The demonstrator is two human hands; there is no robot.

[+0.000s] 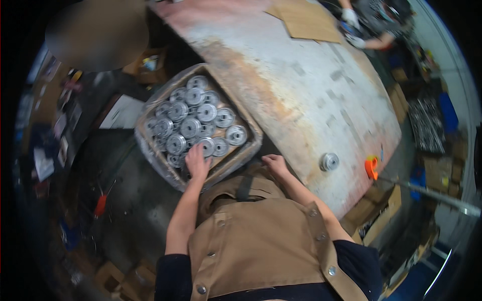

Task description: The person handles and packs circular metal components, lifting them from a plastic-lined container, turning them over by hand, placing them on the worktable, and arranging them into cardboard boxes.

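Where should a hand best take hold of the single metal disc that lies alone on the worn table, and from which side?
Grip the lone metal disc by its round outer rim, coming from above. It lies flat on the table with its raised hub up, and nothing touches it, so the fingers can likely close on opposite rim edges. The orange tool lies apart to its right. The right hand is nearest.

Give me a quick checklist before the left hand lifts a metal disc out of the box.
1. Left hand on a disc at the near side of the cardboard box: ok.
2. Grip closed around that disc: cannot tell, fingers lie flat on top.
3. Right hand free, resting at the table edge: ok.
4. Table has bare space for setting down, near the single metal disc: ok.
5. Metal discs in the box lie packed close together; neighbours may shift: cannot tell.
6. Co-worker's gloved hands far across the table: ok.
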